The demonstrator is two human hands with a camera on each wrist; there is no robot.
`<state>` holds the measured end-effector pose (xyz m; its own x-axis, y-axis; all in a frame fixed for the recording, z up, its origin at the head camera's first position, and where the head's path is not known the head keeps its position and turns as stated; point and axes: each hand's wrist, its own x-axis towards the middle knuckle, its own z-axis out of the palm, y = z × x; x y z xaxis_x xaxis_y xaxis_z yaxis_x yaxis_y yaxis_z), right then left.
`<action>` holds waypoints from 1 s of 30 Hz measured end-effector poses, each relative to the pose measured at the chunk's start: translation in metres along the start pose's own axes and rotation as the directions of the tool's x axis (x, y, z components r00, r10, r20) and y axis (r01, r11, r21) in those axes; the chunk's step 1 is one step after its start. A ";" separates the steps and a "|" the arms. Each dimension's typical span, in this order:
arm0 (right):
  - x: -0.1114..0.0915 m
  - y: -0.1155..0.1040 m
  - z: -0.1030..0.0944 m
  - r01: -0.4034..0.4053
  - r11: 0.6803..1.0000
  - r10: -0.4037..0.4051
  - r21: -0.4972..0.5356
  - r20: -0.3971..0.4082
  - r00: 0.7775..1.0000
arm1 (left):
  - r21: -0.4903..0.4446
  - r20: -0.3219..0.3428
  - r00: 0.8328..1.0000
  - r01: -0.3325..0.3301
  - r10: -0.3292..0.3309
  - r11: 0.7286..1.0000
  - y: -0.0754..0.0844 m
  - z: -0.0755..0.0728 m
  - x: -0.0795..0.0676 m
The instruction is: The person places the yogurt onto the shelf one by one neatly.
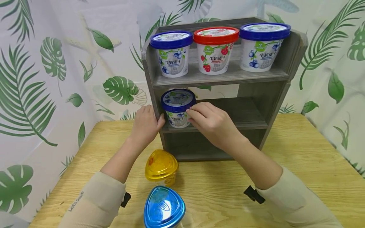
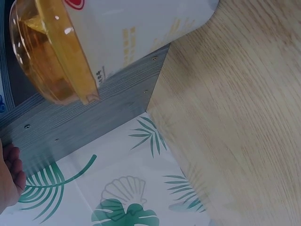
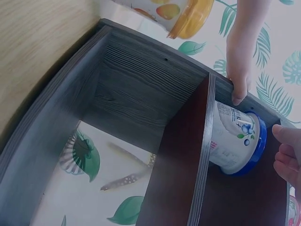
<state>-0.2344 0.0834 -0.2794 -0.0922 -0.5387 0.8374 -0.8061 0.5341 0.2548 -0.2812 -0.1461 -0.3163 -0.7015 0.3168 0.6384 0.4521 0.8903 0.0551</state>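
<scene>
A white tub with a blue lid [image 1: 178, 100] and blueberry print stands at the left end of the middle shelf. My right hand [image 1: 215, 125] is at its right side in the head view, fingers bent and near the lid. In the right wrist view, a small gap shows between these fingertips [image 3: 285, 134] and the tub's lid [image 3: 256, 146]. My left hand [image 1: 146, 124] grips the left side panel of the grey wooden shelf unit [image 1: 219, 81]. Its thumb lies over the front edge, and its curled fingers [image 2: 14, 167] rest against the outside.
On the top shelf stand a blue-lidded tub [image 1: 172, 55], a red-lidded tub [image 1: 215, 52] and another blue-lidded tub [image 1: 260, 47]. A yellow-lidded tub [image 1: 161, 166] and a blue three-cornered-lid tub [image 1: 164, 207] stand on the wooden table [image 1: 216, 196] between my forearms.
</scene>
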 end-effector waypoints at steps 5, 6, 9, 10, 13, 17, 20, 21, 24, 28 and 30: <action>-0.002 -0.004 -0.003 0.014 1.000 -0.014 0.021 -0.009 1.000 | -0.017 0.010 1.000 0.003 -0.002 1.000 0.001 -0.001 0.000; -0.003 -0.005 -0.004 0.018 1.000 -0.017 0.024 -0.009 1.000 | -0.021 0.014 1.000 0.007 -0.007 1.000 0.001 -0.001 0.000; -0.003 -0.008 -0.007 0.037 0.999 -0.036 0.034 -0.011 0.999 | -0.020 0.021 1.000 0.015 -0.015 1.000 0.001 -0.001 0.000; -0.003 -0.010 -0.008 0.041 0.998 -0.041 0.038 -0.009 0.999 | -0.017 0.022 1.000 0.017 -0.017 1.000 0.001 -0.001 0.000; -0.004 -0.014 -0.012 0.048 0.998 -0.048 0.048 -0.002 0.999 | -0.007 0.022 1.000 0.019 -0.018 1.000 0.001 -0.001 0.000; -0.004 -0.018 -0.015 0.046 0.998 -0.046 0.053 0.001 0.999 | -0.005 0.008 1.000 0.011 -0.011 1.000 0.001 0.000 0.001; -0.005 -0.021 -0.018 0.041 0.998 -0.042 0.057 0.011 0.999 | -0.009 0.003 1.000 0.009 -0.009 1.000 0.001 0.000 0.001; -0.005 -0.022 -0.018 0.039 0.997 -0.040 0.059 0.016 0.999 | -0.011 0.004 1.000 0.009 -0.009 1.000 0.001 0.000 0.001; -0.007 -0.026 -0.020 0.036 0.996 -0.039 0.077 0.027 0.999 | -0.010 0.010 1.000 0.009 -0.009 1.000 0.001 0.000 0.001; -0.007 -0.032 -0.023 0.054 0.992 -0.055 0.111 0.001 0.998 | -0.005 0.007 1.000 0.002 -0.002 1.000 0.001 0.000 0.001; -0.007 -0.035 -0.024 0.079 0.989 -0.075 0.122 -0.036 0.997 | -0.001 0.003 1.000 -0.003 0.003 1.000 0.001 0.000 0.001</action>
<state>-0.1917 0.0837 -0.2827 -0.0103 -0.5534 0.8329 -0.8760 0.4067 0.2594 -0.2813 -0.1450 -0.3160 -0.7017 0.3202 0.6364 0.4547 0.8890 0.0540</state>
